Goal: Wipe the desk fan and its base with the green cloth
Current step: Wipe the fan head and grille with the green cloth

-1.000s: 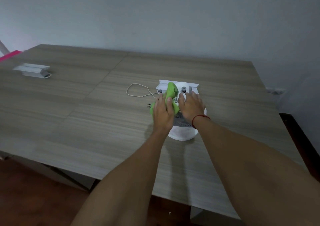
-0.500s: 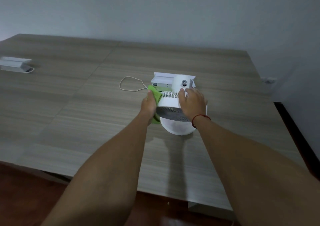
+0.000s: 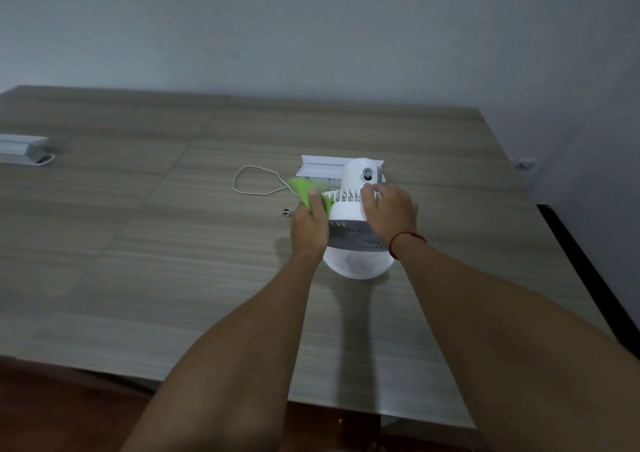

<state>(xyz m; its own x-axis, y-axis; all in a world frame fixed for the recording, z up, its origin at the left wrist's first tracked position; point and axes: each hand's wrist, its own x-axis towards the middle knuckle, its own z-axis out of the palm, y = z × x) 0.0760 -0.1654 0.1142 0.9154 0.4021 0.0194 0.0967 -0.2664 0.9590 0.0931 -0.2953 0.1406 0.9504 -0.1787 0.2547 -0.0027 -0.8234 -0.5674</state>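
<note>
Wiping looks midway: the left hand [image 3: 309, 224] grips the green cloth [image 3: 306, 190] against the fan [image 3: 356, 209] near the tabletop's [image 3: 173, 243] far right edge; the right hand [image 3: 389, 209] clasps its housing; the base [image 3: 356, 264] seems left.

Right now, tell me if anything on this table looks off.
Only the loose cord: its plug lies unplugged on the table beside the fan. The left hand wipes with the cloth; the right hand steadies.

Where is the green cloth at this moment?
In the head view, the green cloth is gripped in the left hand, pressed against the left side of the white desk fan, just right of the looped white cord on the table.
</note>
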